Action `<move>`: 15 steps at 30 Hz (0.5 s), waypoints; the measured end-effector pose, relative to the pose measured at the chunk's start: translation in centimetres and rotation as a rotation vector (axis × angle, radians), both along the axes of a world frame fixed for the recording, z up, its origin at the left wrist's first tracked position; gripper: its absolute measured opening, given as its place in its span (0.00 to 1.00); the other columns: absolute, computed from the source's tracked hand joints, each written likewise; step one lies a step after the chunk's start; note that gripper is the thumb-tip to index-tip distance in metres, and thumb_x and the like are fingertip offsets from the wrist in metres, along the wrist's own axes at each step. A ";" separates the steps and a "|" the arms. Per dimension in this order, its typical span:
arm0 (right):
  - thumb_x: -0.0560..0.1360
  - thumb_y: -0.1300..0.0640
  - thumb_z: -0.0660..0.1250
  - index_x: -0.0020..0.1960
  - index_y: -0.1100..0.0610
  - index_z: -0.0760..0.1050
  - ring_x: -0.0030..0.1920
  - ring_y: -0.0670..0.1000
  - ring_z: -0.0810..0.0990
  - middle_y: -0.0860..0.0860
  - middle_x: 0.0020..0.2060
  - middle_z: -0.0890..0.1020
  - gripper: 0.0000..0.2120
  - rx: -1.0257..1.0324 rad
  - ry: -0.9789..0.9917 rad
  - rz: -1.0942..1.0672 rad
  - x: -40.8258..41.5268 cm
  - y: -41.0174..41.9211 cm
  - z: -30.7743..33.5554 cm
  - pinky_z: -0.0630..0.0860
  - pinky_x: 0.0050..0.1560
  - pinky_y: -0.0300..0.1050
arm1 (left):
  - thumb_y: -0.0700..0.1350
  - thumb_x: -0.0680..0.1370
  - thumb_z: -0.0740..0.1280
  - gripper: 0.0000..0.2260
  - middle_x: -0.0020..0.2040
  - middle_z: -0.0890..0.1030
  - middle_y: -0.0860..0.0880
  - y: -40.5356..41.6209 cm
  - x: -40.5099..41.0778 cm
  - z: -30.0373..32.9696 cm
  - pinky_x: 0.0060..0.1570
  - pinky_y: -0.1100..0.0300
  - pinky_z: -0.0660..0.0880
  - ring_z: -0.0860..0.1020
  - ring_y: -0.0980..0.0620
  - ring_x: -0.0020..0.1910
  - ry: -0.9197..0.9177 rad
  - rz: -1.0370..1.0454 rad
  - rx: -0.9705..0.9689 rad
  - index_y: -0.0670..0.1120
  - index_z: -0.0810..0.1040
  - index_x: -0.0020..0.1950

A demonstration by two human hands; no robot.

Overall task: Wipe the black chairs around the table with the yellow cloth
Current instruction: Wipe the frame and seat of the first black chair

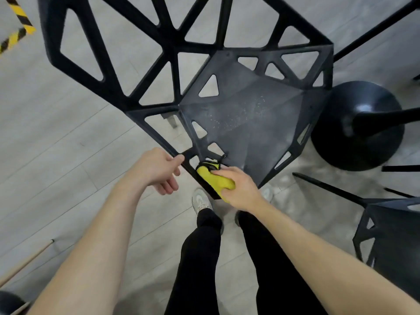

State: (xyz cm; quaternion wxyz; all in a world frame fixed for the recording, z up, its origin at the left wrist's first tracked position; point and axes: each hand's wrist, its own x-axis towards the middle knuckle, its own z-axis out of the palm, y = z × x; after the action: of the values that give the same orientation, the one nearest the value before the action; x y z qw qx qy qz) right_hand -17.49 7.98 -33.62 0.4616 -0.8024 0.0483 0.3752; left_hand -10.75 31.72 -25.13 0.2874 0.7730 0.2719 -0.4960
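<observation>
A black chair (245,114) with triangular cut-outs stands in front of me, its seat dusty with pale specks. My right hand (241,189) grips the yellow cloth (213,178), which has a black edge, and presses it on the seat's near front corner. My left hand (159,169) holds the chair's frame bar just left of that corner, fingers curled round it. A second black chair (391,228) shows at the right edge.
The black round table base (356,126) and its post stand right of the chair. Grey plank floor lies all around. Yellow-black tape (18,26) marks the floor at top left. A wooden stick (25,262) lies at lower left. My legs and shoes are below the chair.
</observation>
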 end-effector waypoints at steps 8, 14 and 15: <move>0.69 0.40 0.76 0.55 0.46 0.81 0.51 0.54 0.84 0.48 0.49 0.85 0.18 0.251 0.152 -0.634 12.6 -8.3 4.3 0.81 0.52 0.56 | 0.64 0.70 0.82 0.37 0.70 0.78 0.59 -10.6 5.6 -0.4 0.70 0.56 0.74 0.75 0.60 0.69 -0.603 -0.416 -0.259 0.57 0.74 0.76; 0.70 0.49 0.84 0.64 0.54 0.79 0.52 0.57 0.89 0.55 0.52 0.89 0.26 0.312 -0.048 -0.428 22.5 -11.1 5.0 0.85 0.56 0.57 | 0.57 0.77 0.77 0.26 0.62 0.84 0.58 -13.7 13.9 -4.4 0.61 0.55 0.78 0.82 0.57 0.59 -0.971 -0.341 -0.303 0.57 0.78 0.73; 0.71 0.50 0.84 0.63 0.54 0.80 0.46 0.55 0.90 0.55 0.50 0.89 0.24 0.275 -0.103 -0.395 23.6 -11.4 5.2 0.86 0.50 0.53 | 0.53 0.79 0.75 0.20 0.58 0.86 0.58 -13.8 15.1 -5.3 0.59 0.54 0.79 0.83 0.57 0.56 -1.001 -0.335 -0.309 0.58 0.80 0.71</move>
State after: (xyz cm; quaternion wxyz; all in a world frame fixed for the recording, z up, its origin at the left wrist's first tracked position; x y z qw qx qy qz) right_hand 6.08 -3.44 -28.38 0.6327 -0.7252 0.1293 0.2391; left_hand 4.36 17.90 -30.46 0.4091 0.8960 -0.1007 -0.1407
